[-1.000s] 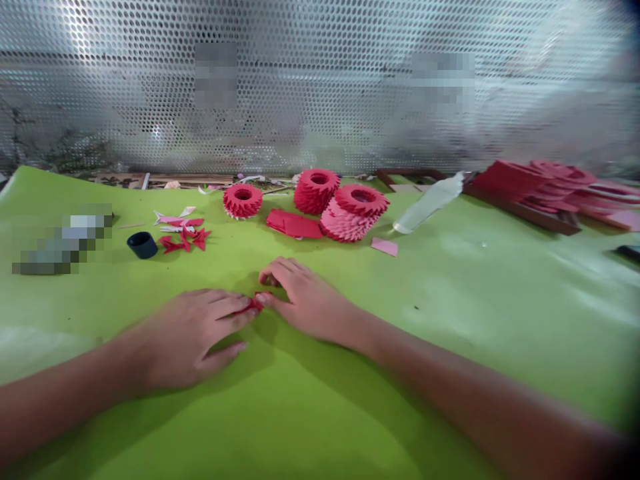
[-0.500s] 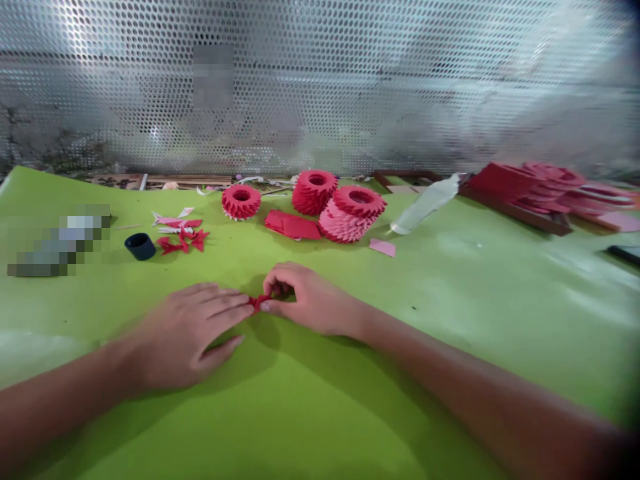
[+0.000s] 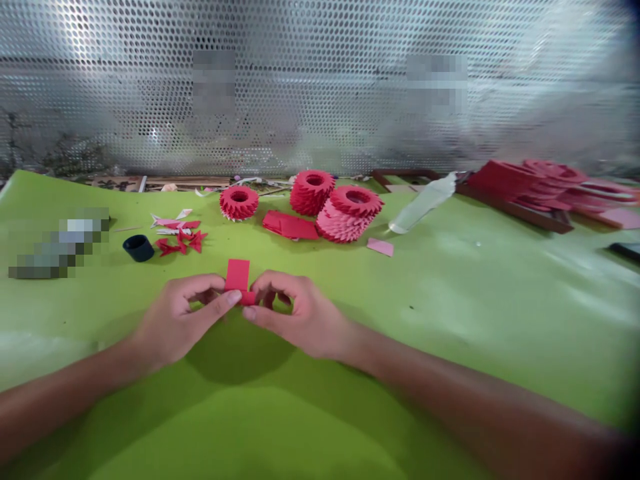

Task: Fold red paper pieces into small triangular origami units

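1. Red folded paper (image 3: 238,272), L-shaped in outline, held above or on the green counter (image 3: 320,413) (which of the two cannot be told), to the left of and nearer the wearer than the pink-and-red ring stack (image 3: 347,223), the landmark for all places below.
2. Writing: dark marks on a brown board (image 3: 117,180), well left of and behind the landmark, are too small to read; the pixelated item (image 3: 60,250), far to its left, shows no readable surface.
3. Orientation: the paper's longer section points away from the wearer, its long axis nearly straight ahead; the shorter folded section extends rightward at its base.
4. Hands: the paper lies between the two. The left hand (image 3: 175,313) pinches its base, thumb on the near face, fingers behind. The right hand (image 3: 305,310) has thumb and curled forefinger at the short section's right end; whether they grip it cannot be told.
5. Surroundings: a red paper packet (image 3: 289,225) lies just left of the landmark, a pink slip (image 3: 381,247) near its front right, and a dark ring (image 3: 139,247) well to its left.
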`<state>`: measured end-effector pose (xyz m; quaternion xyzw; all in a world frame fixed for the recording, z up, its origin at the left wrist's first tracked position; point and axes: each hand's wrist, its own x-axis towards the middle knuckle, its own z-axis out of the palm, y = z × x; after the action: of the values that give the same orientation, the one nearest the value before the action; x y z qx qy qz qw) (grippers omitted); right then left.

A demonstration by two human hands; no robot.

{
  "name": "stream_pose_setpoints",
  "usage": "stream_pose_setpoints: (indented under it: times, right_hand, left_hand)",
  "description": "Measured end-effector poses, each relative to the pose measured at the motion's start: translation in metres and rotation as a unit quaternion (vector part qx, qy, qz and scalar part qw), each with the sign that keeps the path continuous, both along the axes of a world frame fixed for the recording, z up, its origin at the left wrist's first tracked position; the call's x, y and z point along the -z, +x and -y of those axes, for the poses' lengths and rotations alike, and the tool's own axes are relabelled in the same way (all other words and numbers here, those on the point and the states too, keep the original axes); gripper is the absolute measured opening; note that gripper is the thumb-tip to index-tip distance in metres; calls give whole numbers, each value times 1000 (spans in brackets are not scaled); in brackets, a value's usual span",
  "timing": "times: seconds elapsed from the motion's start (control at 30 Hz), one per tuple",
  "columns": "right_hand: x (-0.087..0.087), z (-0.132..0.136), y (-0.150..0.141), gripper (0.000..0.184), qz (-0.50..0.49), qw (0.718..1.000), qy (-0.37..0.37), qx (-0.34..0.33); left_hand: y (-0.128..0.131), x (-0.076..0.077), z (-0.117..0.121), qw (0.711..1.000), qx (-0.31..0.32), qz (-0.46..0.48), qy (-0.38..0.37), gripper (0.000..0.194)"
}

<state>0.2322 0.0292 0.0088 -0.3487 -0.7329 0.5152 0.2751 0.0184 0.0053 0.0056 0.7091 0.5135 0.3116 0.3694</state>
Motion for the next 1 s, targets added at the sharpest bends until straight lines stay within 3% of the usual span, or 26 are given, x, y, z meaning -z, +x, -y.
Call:
stream_pose_setpoints:
  times: [0.17,0.43,0.67,0.83,1.0]
  right_hand:
    - [0,0,-1,29,11,1000,-17,-20]
    - [2,-1,-2,27,26,1000,2,6]
    - [3,0,-3,20,107,991,76,36]
    - [1,-2,-2,29,73,997,10,8]
    - [1,-6,-2,35,47,998,-8,37]
  left_hand:
    - [3,-2,1,1000,17,13,4,35]
    - [0,2,0,1000,-25,-6,-12,32]
    - [0,3,-1,998,-32,-19,-46,36]
    - [1,2,-2,998,-29,-24,-49,36]
    - [2,1,-1,998,0,-48,-40,36]
